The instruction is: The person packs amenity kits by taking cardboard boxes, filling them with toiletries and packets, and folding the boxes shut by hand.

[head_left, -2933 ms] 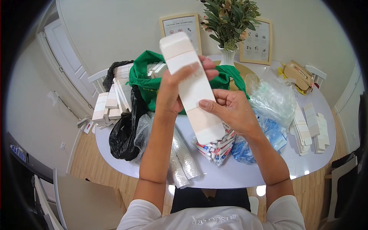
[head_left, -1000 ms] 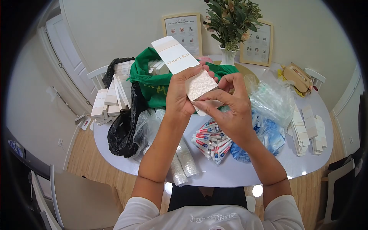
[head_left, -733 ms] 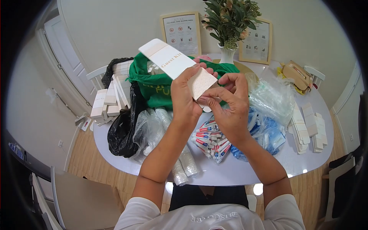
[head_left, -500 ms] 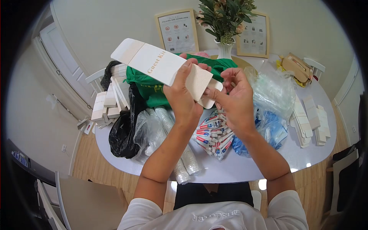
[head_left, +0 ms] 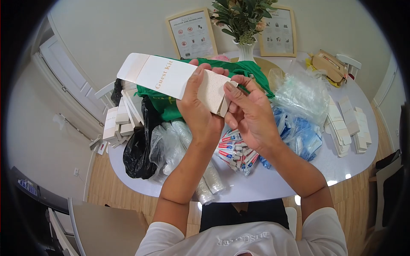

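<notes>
A white and beige "Guest Kit" box (head_left: 160,77) is held up above the table, slanting down to the right. My left hand (head_left: 200,100) wraps round its middle, thumb on the upper face and fingers behind. At the box's right end, my right hand (head_left: 250,111) has its thumb and fingers pressed on the end flap, which stands folded up near the opening. Behind the box lies a green bag (head_left: 252,70). Beneath my hands sits a clear bag of small red, white and blue tubes (head_left: 239,151).
White boxes (head_left: 112,123) and a black bag (head_left: 139,158) lie left. Clear-wrapped rolls (head_left: 211,177) are near the front. Blue packets (head_left: 299,136), clear plastic bags (head_left: 303,100) and flat boxes (head_left: 339,128) lie right. A flower vase (head_left: 245,51) and two frames stand behind.
The box has turned from steep to a flatter slant, its printed end moving left. Its right-end flap, sticking out half a second ago, is now folded up under my right fingers.
</notes>
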`<state>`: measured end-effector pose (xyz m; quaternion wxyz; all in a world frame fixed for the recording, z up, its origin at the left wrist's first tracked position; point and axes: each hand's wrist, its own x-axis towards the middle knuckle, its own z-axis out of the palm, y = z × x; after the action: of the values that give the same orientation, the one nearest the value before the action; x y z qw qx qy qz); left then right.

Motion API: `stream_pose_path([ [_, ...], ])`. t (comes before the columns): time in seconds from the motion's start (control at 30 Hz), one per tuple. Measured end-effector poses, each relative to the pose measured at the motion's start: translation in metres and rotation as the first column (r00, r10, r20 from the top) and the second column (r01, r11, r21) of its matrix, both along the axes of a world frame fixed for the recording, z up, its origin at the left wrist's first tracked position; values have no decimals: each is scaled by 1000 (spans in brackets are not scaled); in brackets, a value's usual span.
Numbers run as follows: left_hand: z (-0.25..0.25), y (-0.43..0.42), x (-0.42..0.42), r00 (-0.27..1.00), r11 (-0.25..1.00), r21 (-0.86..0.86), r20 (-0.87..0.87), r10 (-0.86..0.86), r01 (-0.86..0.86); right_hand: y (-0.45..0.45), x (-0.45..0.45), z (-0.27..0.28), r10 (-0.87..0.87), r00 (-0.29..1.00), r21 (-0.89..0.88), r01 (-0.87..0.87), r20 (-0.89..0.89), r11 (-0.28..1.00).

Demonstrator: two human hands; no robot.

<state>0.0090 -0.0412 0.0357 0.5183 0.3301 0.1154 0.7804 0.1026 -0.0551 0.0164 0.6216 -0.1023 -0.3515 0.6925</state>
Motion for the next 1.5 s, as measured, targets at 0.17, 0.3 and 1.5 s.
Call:
stream_pose_path([
  [0.17,2,-1,0,999,1000,8,23,-31,30,-4,-1,2,-39,999,24,39,4,999],
  [0.3,7,-1,-8,999,997,-78,23,-26,28,-8,-10,1,-106,994,46,106,-8,993],
  [1.5,7,-9,0,993,995,-19,-63,-102,101,-15,-5,0,-282,959,212,272,21,939],
])
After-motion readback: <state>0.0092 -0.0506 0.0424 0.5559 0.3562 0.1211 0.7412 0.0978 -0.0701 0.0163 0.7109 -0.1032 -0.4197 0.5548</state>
